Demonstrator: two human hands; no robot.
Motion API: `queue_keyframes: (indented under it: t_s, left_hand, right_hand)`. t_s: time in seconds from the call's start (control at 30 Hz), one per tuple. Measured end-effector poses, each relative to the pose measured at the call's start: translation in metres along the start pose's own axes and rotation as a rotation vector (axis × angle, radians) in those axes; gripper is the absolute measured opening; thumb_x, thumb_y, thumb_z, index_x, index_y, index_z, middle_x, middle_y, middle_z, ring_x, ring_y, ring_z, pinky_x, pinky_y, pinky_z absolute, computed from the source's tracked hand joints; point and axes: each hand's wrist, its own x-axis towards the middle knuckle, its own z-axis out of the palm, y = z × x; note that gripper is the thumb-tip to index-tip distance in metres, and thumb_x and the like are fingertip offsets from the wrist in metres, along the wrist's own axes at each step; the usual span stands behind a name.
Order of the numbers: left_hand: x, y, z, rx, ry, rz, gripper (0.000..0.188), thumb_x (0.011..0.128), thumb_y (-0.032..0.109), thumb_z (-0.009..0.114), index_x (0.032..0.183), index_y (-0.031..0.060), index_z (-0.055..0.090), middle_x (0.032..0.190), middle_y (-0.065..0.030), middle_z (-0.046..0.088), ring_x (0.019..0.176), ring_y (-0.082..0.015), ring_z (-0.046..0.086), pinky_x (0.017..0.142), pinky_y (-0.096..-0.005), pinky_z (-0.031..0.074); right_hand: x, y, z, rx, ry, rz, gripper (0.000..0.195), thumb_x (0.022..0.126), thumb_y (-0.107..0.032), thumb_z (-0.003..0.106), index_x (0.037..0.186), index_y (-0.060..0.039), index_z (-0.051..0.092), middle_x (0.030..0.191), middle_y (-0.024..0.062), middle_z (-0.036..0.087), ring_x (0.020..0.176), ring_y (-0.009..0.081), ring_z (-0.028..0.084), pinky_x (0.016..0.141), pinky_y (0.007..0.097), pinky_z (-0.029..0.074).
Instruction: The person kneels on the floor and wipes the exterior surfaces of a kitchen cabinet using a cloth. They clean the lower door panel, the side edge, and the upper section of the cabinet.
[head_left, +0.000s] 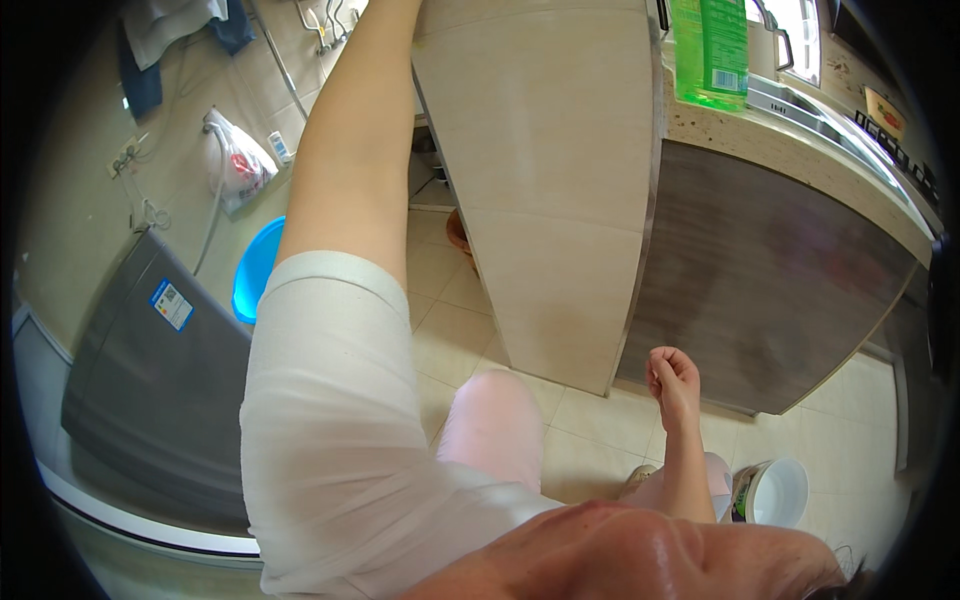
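Observation:
My left hand is out of view; its arm, in a white sleeve, reaches past the top edge of the picture. Alongside that forearm stands a beige tiled partition wall (555, 187). Low on the right, my right hand (673, 384) hangs with fingers curled in, and nothing shows in it. Nearest to it is the dark wood-grain cabinet panel (750, 262) under the counter. A white plastic bucket (780, 491) stands on the floor beyond my right forearm. My knee in pink trousers (495, 427) shows below the partition.
At left are a grey washing machine (150, 375), a blue plastic basin (255, 270) and a hanging plastic bag (244, 169). A green liquid bottle (711, 56) stands on the speckled stone counter (750, 139), near a gas stove (896, 154). Beige tiles (592, 450) cover the floor.

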Motion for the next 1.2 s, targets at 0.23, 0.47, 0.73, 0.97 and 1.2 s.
queue_keyframes:
  t_s: [0.23, 0.47, 0.73, 0.97, 1.2]
  left_hand:
    - [-0.037, -0.043, 0.028, -0.099, -0.055, -0.158, 0.043, 0.083, 0.006, 0.047, 0.126, 0.0125, 0.045, 0.120, -0.0213, 0.046, 0.105, -0.0377, 0.052, 0.089, -0.0440, 0.044]
    - [-0.122, -0.012, 0.005, -0.204, -0.144, -0.169, 0.050, 0.080, 0.003, 0.047, 0.129, 0.0086, 0.041, 0.120, -0.0249, 0.044, 0.105, -0.0398, 0.051, 0.089, -0.0435, 0.043]
    - [-0.217, 0.059, 0.012, -0.195, -0.065, 0.206, 0.041, 0.087, 0.012, 0.047, 0.127, 0.0208, 0.044, 0.127, -0.0170, 0.037, 0.117, -0.0440, 0.036, 0.089, -0.0472, 0.042]
    - [-0.179, 0.058, 0.016, -0.375, -0.065, 0.292, 0.036, 0.083, 0.012, 0.054, 0.118, 0.0196, 0.052, 0.123, -0.0145, 0.042, 0.115, -0.0388, 0.038, 0.083, -0.0544, 0.041]
    - [-0.190, 0.093, 0.019, -0.222, 0.010, 0.264, 0.033, 0.087, 0.012, 0.050, 0.121, 0.0088, 0.049, 0.118, -0.0176, 0.045, 0.111, -0.0346, 0.043, 0.087, -0.0449, 0.043]
  right_hand:
    - [-0.006, 0.001, -0.001, -0.022, -0.008, -0.003, 0.008, 0.087, -0.015, 0.058, 0.083, -0.0081, 0.057, 0.067, -0.0027, 0.054, 0.055, 0.0035, 0.045, 0.047, 0.0175, 0.032]
    - [-0.012, 0.001, -0.002, -0.025, 0.002, 0.005, 0.007, 0.087, -0.014, 0.059, 0.084, -0.0081, 0.057, 0.067, -0.0029, 0.055, 0.055, 0.0033, 0.045, 0.047, 0.0174, 0.032]
    - [-0.001, 0.023, -0.002, -0.073, 0.016, 0.042, 0.009, 0.087, -0.016, 0.060, 0.084, -0.0073, 0.058, 0.069, -0.0025, 0.055, 0.056, 0.0033, 0.046, 0.047, 0.0179, 0.032]
    - [-0.005, 0.026, 0.008, -0.123, 0.036, 0.019, 0.012, 0.087, -0.019, 0.060, 0.084, -0.0082, 0.057, 0.069, -0.0036, 0.054, 0.055, 0.0032, 0.045, 0.046, 0.0175, 0.032]
    - [0.002, 0.028, 0.007, -0.138, 0.010, 0.038, 0.010, 0.086, -0.016, 0.059, 0.086, -0.0066, 0.057, 0.071, -0.0023, 0.056, 0.060, 0.0049, 0.049, 0.050, 0.0189, 0.035]
